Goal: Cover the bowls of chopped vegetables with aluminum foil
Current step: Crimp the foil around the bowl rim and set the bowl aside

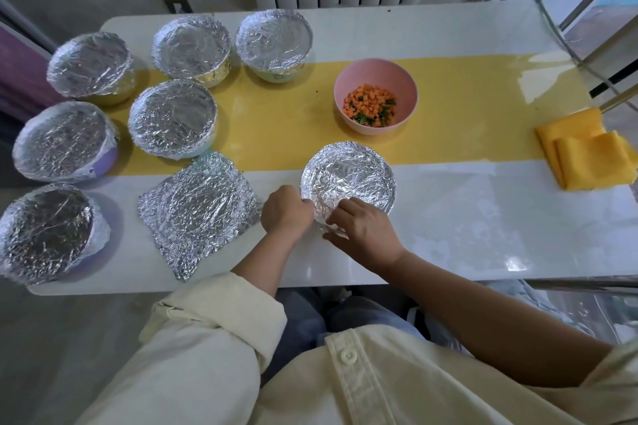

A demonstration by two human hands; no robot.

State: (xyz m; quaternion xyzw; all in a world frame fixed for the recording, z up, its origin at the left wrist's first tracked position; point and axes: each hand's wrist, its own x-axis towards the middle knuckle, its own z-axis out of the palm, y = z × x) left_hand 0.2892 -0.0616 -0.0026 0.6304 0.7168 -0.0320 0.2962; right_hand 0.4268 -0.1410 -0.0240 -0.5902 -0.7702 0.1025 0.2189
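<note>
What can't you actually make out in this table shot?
All head view.
Contents of the six foil-covered bowls: hidden by foil.
Whether a bowl sits under the round foil the left hand and right hand pinch: foil hides it.
Near-left covered bowl: cut by the frame edge.
Green bits in the pink bowl: too small to name.

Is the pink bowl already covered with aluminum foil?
No, the pink bowl is open on top, and chopped orange and green vegetables show inside it.
</note>
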